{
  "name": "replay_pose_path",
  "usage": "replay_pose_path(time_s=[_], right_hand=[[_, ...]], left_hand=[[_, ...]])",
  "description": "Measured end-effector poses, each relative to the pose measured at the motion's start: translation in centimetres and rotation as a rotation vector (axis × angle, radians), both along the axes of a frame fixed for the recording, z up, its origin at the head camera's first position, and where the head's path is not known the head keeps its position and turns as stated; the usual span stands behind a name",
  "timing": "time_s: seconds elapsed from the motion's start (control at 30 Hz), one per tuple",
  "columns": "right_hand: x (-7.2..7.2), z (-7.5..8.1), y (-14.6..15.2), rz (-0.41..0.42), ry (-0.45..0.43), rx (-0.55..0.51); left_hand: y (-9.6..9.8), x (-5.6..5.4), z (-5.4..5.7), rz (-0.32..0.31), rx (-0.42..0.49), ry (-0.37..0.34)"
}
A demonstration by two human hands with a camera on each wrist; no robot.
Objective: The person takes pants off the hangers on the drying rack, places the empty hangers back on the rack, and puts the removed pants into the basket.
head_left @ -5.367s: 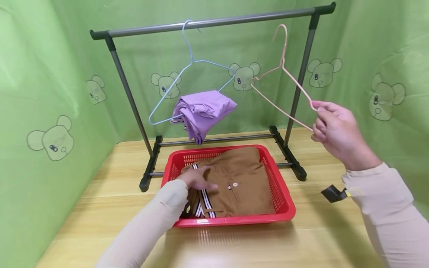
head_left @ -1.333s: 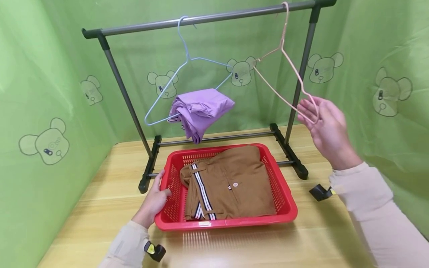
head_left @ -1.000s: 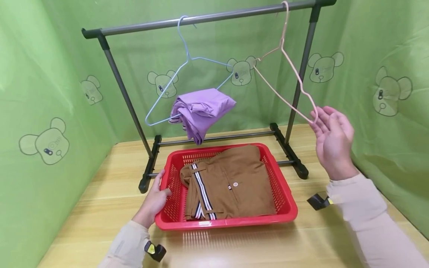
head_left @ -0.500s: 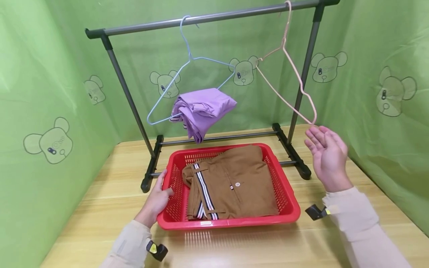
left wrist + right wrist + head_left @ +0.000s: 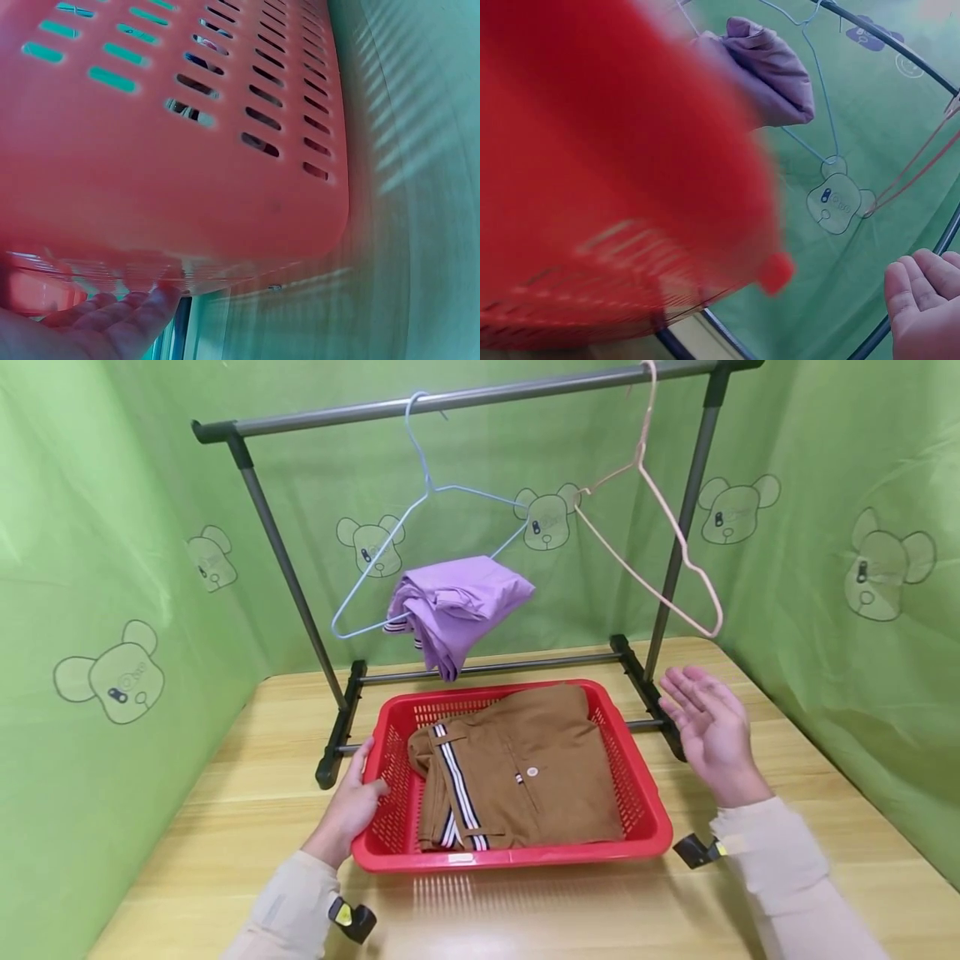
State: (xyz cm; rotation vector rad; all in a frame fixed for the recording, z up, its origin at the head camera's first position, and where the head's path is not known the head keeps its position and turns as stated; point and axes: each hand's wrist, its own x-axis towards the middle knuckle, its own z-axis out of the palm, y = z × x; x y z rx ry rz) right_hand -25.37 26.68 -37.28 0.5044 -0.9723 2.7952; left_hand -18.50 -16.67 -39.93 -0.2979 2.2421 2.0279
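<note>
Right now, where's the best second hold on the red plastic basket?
Likely the red plastic basket's right rim, thumb over it, coming from the right: that rim is bare, the folded brown pants lie inside, and the left rim is already held.

rack (image 5: 277, 539) on tabletop (image 5: 247, 852) | basket (image 5: 517, 858) at rack's front | garment (image 5: 540, 785) in basket | left hanger (image 5: 428, 485) and right hanger (image 5: 641, 453) on rail (image 5: 525, 392) | cloth (image 5: 461, 606) over left hanger's lower bar | curtain (image 5: 487, 456) behind, left and right of rack
</note>
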Motion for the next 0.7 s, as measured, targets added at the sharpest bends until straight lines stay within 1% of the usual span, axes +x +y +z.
replay_pose_path(time_s=[0.17,0.4,0.43,0.53,0.7], right_hand=[[-0.1,-1.3,-0.4,0.043,0.031,0.077],[-0.2,-2.6,-1.5,0.031,0.085,0.283],[-0.2,-2.7,-1.7,0.039,0.087,0.309],[-0.1,-3.2,-2.2,0.049,0.067,0.417],[-0.1,-3.7,-2.9,0.039,-0.026,0.621]], left_hand=[[0.0,0.0,-0.1,0.008,0.004,0.006],[0.1,-0.2,-0.3,0.029,0.006,0.004],[0.2,-0.2,-0.3,0.033,0.004,0.006],[0.3,-0.2,-0.2,0.042,0.005,0.013],[0.2,-0.1,-0.2,0.050,0.015,0.005]])
